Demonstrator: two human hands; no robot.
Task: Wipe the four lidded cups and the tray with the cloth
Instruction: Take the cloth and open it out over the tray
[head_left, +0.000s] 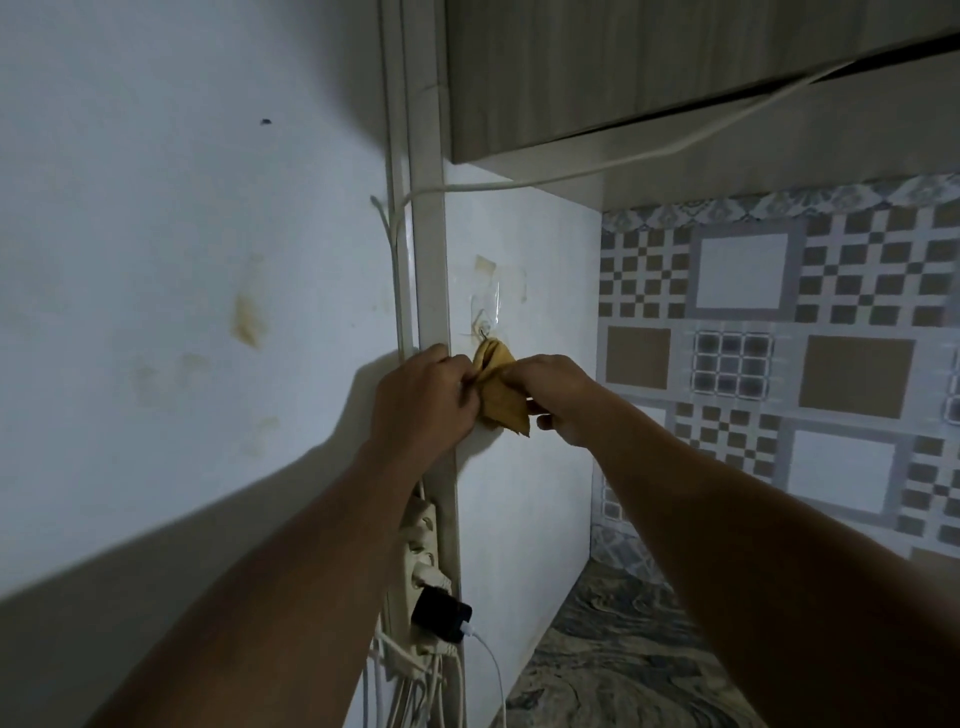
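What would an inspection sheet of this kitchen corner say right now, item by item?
Surface: grey marbled countertop, lower right, partly in view.
Job's things: yellow cloth, its top at a clear stick-on wall hook; lidded cups and tray not in view.
Clutter: nothing seen.
Grips: left hand and right hand both pinch the cloth.
Cables: white power strip holding a black charger; long white cord under the pale wall cabinet.
Surroundings: stained white wall, brown-and-grey patterned tiles.
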